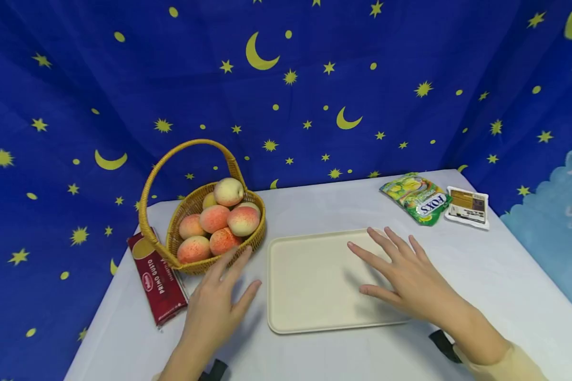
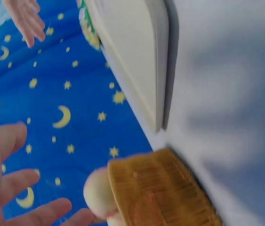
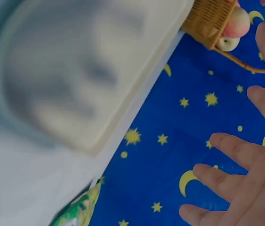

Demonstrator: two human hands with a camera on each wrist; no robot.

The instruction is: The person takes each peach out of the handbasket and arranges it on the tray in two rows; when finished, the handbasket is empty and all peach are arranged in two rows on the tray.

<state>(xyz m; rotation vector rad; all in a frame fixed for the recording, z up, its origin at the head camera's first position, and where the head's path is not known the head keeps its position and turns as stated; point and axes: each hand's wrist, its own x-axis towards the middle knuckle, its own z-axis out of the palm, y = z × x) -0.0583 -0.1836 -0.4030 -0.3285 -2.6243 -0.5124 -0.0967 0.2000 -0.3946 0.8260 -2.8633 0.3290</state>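
In the head view my left hand [image 1: 217, 301] reaches in front of a wicker basket [image 1: 262, 233], its fingers loosely extended and nothing held. Several peaches [image 1: 215, 218] are heaped in that basket under its tall arched handle. My right hand [image 1: 405, 275] hovers over the right part of a cream rectangular tray [image 1: 310, 286], fingers spread, holding nothing. The left wrist view has the spread fingers [image 2: 19, 181] beside the basket [image 2: 160, 188] and a pale peach [image 2: 99, 193]. In the right wrist view the fingers [image 3: 231, 146] are splayed, with the tray [image 3: 137, 89] to their left.
A dark red spaghetti pack [image 1: 157, 280] lies left of the basket, partly under its edge. At the back right lie a green FOX'S candy bag [image 1: 417, 198] and a small white-and-brown packet [image 1: 467, 206]. Blue star-patterned cloth [image 1: 305, 95] hangs behind the white table [image 1: 324, 360].
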